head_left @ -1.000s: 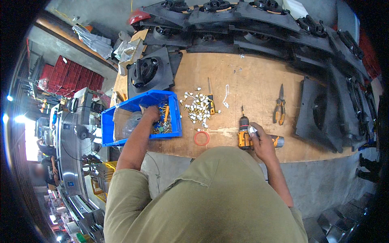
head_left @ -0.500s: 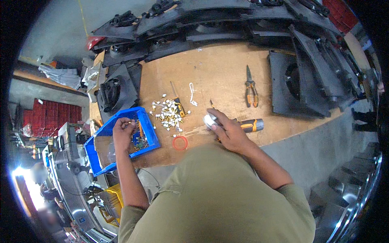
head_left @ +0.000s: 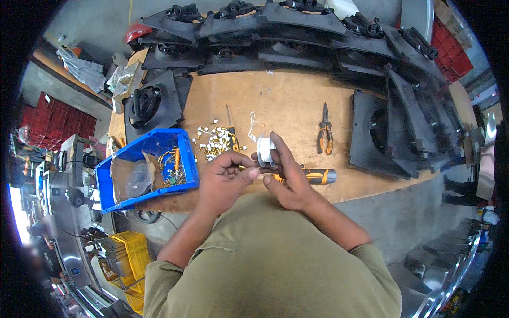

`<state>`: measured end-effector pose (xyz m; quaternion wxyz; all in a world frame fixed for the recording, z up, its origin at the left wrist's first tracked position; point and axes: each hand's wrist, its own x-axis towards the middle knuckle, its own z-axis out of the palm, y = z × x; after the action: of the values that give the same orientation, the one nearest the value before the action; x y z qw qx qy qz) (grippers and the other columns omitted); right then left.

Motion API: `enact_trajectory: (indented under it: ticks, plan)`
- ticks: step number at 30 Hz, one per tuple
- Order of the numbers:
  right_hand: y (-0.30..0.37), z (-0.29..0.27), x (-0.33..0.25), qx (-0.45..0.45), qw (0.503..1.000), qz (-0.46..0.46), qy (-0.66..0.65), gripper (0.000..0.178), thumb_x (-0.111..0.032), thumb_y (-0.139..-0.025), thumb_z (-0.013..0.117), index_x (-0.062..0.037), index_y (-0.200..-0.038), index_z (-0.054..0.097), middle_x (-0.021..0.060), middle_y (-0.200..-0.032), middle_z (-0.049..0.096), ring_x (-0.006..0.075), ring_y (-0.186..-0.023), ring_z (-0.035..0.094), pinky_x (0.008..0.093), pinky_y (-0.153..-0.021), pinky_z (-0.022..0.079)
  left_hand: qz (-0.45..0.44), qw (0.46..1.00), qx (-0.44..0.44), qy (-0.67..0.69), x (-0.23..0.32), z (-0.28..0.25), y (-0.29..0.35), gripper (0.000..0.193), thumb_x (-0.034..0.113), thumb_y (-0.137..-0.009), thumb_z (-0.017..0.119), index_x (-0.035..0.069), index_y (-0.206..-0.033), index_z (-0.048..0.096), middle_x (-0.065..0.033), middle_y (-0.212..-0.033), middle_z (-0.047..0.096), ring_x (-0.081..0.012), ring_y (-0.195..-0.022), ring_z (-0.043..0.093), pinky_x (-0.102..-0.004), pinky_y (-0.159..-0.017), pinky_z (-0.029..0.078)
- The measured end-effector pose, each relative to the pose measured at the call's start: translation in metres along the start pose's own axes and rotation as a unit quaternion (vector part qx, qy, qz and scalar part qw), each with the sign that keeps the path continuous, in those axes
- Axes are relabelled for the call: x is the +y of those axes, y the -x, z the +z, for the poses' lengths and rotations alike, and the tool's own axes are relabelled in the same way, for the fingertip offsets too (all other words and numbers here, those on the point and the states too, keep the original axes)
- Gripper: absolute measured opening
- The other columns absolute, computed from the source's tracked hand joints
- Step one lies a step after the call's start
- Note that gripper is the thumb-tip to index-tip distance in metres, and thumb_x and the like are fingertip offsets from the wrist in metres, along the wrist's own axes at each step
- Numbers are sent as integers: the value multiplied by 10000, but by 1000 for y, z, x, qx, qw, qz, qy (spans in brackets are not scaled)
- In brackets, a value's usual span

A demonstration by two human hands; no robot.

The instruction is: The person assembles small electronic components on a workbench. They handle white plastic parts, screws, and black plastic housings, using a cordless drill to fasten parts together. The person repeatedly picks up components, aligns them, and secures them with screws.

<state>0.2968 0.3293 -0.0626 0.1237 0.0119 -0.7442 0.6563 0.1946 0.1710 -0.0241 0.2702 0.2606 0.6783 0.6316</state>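
- While its near edge bows through the wide lens, the smooth, light-brown wooden desk (head_left: 297,116) fills the middle, a stretch of wood offering room between the screwdriver and the pliers.
- Square, matte black panels with round centres (head_left: 302,21) wall its rear edge and stand close along both sides.
- The blue, straight-walled plastic bin (head_left: 191,164) sits at the near left, with torn brown cardboard, clear crinkled plastic and small metal parts inside.
- The left hand (head_left: 225,177), inside that bin half a second ago, has come out beside the right; its fingers are curled, and whether they grip anything I cannot tell.
- The right hand (head_left: 289,180) has its fingers around the white spool, which it already held earlier.
- The orange-and-black cordless drill (head_left: 321,176) lies partly hidden behind that hand.
- The orange-and-black-handled pliers (head_left: 325,126) lie well right of the spool.
- The yellow-and-black-handled screwdriver (head_left: 233,139) touches the fittings.
- The round white spool (head_left: 264,151) is raised above the desk, its rim tilted edge-on.
- The small white-and-brass fittings (head_left: 212,142) are heaped right of the bin.
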Motion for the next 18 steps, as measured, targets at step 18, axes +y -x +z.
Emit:
enact_trajectory:
  ticks: [18]
  plan:
    - [-8,0,-29,63,966,-113,226,701,4,-822,513,-10,-1481,273,298,-1254,485,458,-1144,516,468,-983,434,274,896,61,-344,-4,16,-32,157,134,-793,712,65,-929,676,-99,-774,613,-276,-657,631,-368,-563,501]
